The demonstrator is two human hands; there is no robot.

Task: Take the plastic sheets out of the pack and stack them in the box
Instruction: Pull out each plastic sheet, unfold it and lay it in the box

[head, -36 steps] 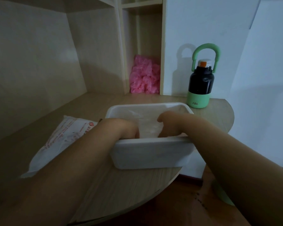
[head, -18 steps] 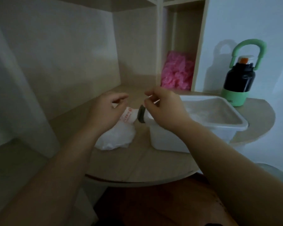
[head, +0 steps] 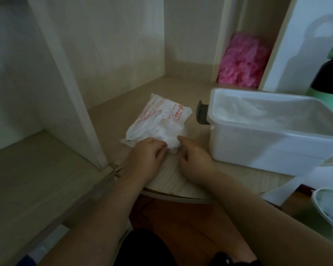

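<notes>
Centre frame: the left hand [head: 145,150] grips the near end of the pack [head: 158,112], its long axis running up-frame, away from the hands; crumpled plastic sheets [head: 169,131] bulge out between both hands; the right hand [head: 193,158], loosely curled, reaches their edge, grasp unclear; the box [head: 258,148] stands just beside it, right of frame.

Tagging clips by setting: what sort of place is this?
Likely a home or dorm study nook: a light wood desk with a rounded edge, built-in shelf compartments, one holding a pink plastic bundle, and a green-based water bottle.
</notes>
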